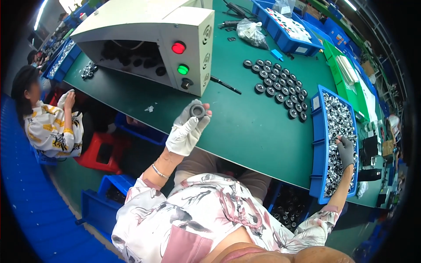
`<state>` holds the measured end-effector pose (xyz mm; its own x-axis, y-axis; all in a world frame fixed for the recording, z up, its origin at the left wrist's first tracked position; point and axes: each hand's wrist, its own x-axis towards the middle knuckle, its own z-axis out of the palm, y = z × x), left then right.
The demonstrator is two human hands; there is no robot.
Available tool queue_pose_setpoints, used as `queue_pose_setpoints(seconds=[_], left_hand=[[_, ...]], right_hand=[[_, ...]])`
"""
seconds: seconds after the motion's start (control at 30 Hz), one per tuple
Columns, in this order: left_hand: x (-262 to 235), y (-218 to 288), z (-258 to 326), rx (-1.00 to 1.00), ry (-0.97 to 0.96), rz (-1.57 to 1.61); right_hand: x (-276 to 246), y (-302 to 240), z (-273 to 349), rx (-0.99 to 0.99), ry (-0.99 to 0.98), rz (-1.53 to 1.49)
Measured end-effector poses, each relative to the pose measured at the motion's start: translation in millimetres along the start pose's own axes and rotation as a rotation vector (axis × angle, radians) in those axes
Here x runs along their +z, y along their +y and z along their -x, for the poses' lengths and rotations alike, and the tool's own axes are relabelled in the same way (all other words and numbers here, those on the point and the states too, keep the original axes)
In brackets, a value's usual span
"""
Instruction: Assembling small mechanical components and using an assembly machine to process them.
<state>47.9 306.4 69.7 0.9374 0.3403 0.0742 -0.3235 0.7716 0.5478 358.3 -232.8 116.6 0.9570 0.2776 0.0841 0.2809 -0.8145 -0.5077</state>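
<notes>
My left hand (186, 129), in a white glove with bare fingertips, is closed around a round black ring-shaped part (197, 111). It holds the part over the table's front edge, its hollow side facing up. Far to the right, my right hand (345, 151), in a grey fingerless glove, reaches into a long blue bin (316, 151) full of small shiny metal pieces (335, 118). Its fingertips are drawn together at the pieces; what is between them is too small to make out. Several black round parts (280, 83) with shiny centres stand in rows on the green table.
A cream machine (188, 26) with red and green buttons stands at the back left, dark parts inside its opening. A black pen (226, 85) lies beside it. Further back are a plastic bag (252, 33) and a blue tray (302, 46). Another person (50, 118) sits at left.
</notes>
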Motion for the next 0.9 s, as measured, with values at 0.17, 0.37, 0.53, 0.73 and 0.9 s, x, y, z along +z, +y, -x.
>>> queue_pose_setpoints(seconds=[0.17, 0.37, 0.53, 0.73, 0.9], left_hand=[[8, -22, -6, -0.114, -0.058, 0.005], [24, -61, -10, -0.228, -0.173, 0.142], [42, -82, -14, -0.247, -0.212, 0.118], [57, -91, -15, -0.297, -0.190, 0.010], [70, -102, -13, -0.115, -0.159, -0.290]], right_hand=[[-2, -14, 2, 0.029, 0.031, -0.020], [-4, -25, 3, 0.012, 0.060, 0.023], [-5, -27, 3, 0.063, 0.073, -0.020], [-10, -29, 6, 0.056, 0.085, -0.241], [-22, -44, 5, 0.114, 0.103, -0.420]])
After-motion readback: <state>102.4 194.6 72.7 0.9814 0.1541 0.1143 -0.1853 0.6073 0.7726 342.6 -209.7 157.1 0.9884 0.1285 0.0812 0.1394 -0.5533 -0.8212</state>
